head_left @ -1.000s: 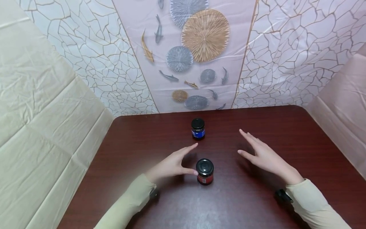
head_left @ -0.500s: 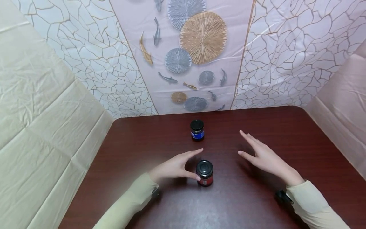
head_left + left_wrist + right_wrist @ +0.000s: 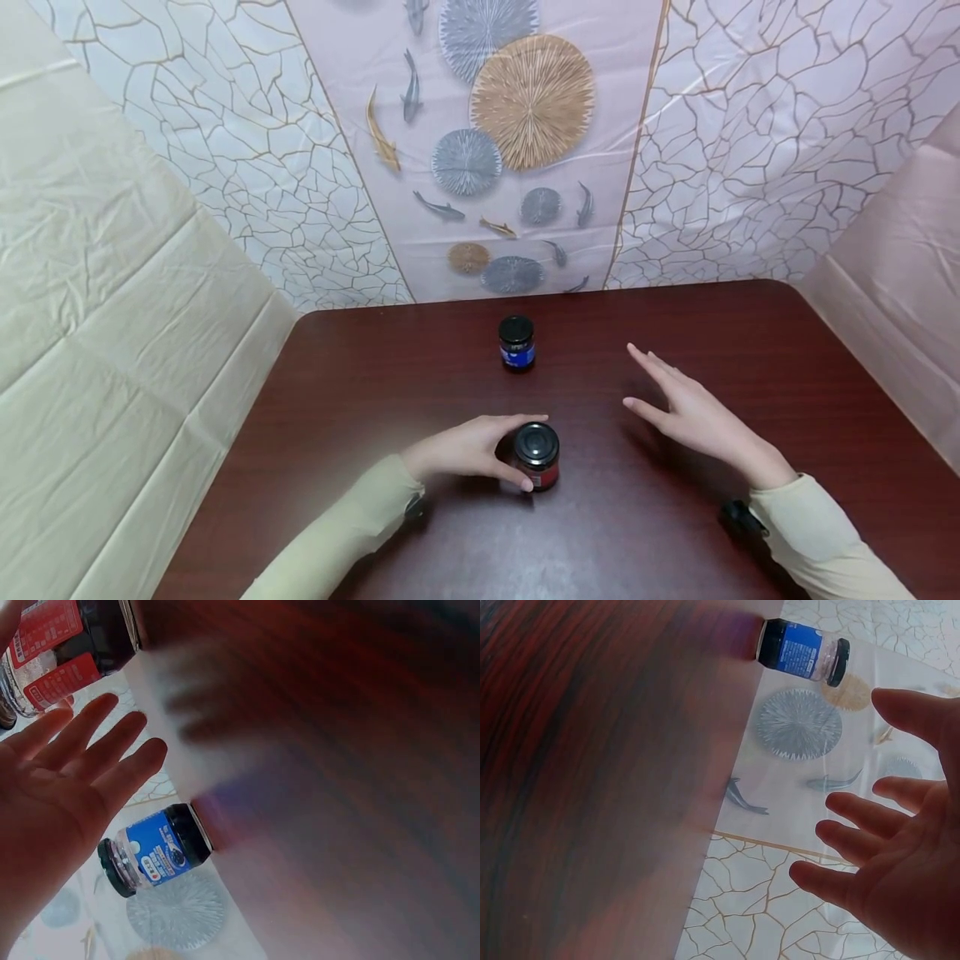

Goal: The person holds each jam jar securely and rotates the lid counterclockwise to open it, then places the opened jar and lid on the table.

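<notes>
A jar with a black lid and a red label [image 3: 542, 473] stands on the table near the middle. My left hand [image 3: 461, 448] is around its left side, thumb in front and index finger behind. In the left wrist view the other fingers [image 3: 120, 742] are spread and fairly straight beside the red-labelled jar [image 3: 56, 679]. Whether thumb and index finger press on the glass, I cannot tell. Farther back stands a second black-lidded jar with a blue label [image 3: 517, 357]. My right hand [image 3: 697, 417] hovers over the table at the right, fingers extended, holding nothing.
The dark reddish-brown table [image 3: 600, 533] has its far edge against a patterned cloth backdrop [image 3: 525, 225]. A pale cloth wall [image 3: 150, 333] flanks the left side and another cloth wall [image 3: 900, 275] flanks the right.
My left hand has moved right and slightly toward me, bringing its thumb and index finger around the red-labelled jar. The right hand and both jars have stayed in place.
</notes>
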### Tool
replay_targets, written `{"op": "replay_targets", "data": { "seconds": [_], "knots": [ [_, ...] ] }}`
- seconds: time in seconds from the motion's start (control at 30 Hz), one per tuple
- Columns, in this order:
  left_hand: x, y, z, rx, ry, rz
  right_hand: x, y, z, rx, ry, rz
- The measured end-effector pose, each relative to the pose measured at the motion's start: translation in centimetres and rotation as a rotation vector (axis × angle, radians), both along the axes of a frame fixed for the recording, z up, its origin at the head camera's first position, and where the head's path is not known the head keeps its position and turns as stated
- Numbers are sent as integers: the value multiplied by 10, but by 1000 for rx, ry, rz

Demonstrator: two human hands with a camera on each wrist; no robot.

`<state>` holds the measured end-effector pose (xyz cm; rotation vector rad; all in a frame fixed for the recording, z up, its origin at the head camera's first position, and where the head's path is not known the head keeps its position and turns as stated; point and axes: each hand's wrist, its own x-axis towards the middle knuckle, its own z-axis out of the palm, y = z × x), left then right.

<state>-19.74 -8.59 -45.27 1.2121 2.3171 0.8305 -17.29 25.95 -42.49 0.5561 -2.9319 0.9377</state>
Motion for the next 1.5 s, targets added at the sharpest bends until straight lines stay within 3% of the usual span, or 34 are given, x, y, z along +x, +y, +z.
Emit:
{"op": "replay_targets", "data": {
  "seconds": [0.77,1.2,1.5],
  "knots": [
    [-8,9,-1,45,-76,-26,-2,1,3,3,-6,5],
    [-5,9,-6,30,-102,-23,-6,-2,4,7,-13,17],
    [-7,9,-5,19,-89,-26,-6,-4,5,14,0,25]
  ]
}}
